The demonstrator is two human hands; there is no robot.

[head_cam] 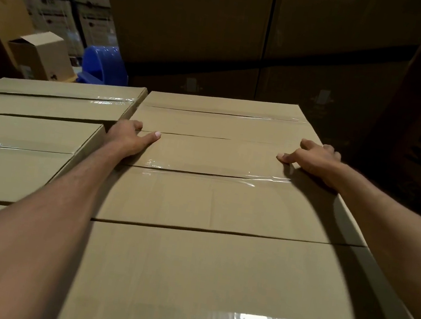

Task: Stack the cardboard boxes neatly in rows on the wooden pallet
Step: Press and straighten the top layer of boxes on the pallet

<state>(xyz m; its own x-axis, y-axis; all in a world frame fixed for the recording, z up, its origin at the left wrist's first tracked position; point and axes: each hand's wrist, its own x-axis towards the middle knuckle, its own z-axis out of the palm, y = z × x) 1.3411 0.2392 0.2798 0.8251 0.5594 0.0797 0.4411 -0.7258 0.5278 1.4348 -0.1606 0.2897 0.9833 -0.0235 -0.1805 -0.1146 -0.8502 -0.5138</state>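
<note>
1. The left hand (130, 138) and right hand (310, 158) grip the two sides of one cardboard box (197, 201), with thumbs flat on top.
2. It sits between the far box (217, 122) and the near box (212, 282).
3. The left row (30, 132) is just beside it.

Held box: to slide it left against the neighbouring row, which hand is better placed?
Right. The right hand grips the box at its free outer edge and can push inward. The left hand has fingers tucked down beside the neighbouring row, likely to be pinched.
</note>
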